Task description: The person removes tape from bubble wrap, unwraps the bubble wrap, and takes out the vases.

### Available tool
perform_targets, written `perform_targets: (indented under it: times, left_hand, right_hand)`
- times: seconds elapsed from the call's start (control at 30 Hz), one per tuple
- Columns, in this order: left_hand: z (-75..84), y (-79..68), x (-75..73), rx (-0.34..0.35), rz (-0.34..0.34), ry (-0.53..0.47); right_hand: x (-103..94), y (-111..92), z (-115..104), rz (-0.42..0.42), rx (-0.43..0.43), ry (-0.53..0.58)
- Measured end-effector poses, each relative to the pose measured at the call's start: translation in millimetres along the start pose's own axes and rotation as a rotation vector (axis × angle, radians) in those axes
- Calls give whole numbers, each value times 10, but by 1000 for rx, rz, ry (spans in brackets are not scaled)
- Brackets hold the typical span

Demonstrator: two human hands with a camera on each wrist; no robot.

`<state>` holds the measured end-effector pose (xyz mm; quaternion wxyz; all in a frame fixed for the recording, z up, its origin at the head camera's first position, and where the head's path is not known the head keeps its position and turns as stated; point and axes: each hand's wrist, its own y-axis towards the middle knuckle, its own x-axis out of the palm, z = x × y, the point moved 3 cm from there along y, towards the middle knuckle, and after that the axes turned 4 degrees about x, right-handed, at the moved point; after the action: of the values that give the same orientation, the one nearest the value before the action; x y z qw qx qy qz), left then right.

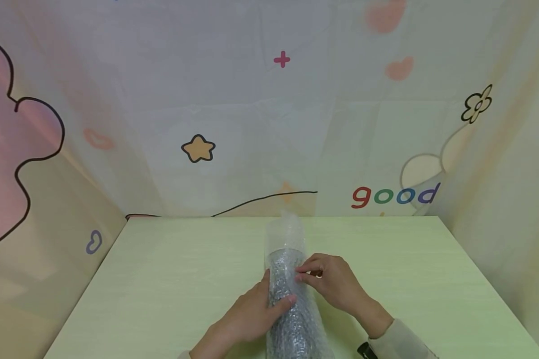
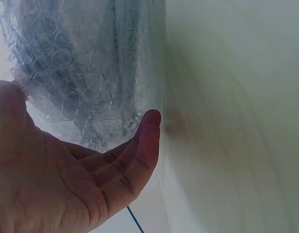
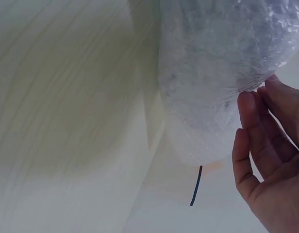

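Observation:
A long dark object wrapped in clear bubble wrap (image 1: 292, 324) lies on the table, pointing away from me; its inner contents cannot be made out. Loose wrap (image 1: 286, 232) extends past its far end. My left hand (image 1: 251, 311) holds the bundle from the left, thumb across its top, and in the left wrist view the fingers (image 2: 148, 145) curl along its side near the tabletop. On the right side, my right hand (image 1: 337, 281) pinches the wrap between thumb and fingertips. In the right wrist view the film creases toward those fingertips (image 3: 246, 99).
The pale wood-grain table (image 1: 184, 259) stretches out on both sides of the bundle. Behind it hangs a printed cloth (image 1: 233, 89) with a star, hearts and the word "good", and more cloth flanks the left and right. A small black item (image 1: 367, 350) shows beside the right sleeve.

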<state>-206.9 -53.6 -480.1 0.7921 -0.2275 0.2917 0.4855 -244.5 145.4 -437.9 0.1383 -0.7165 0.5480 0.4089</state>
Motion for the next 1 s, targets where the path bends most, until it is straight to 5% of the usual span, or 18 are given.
perform_targets:
  times: [0.27, 0.57, 1.0]
  left_hand:
    - [8, 0, 5, 11, -6, 0]
    - [50, -11, 2, -65, 14, 31]
    - [134, 27, 96, -181, 132, 22]
  right_hand:
    - [23, -30, 23, 35, -48, -57]
    - [60, -39, 22, -3, -116, -53]
    - [102, -51, 44, -9, -177, -122]
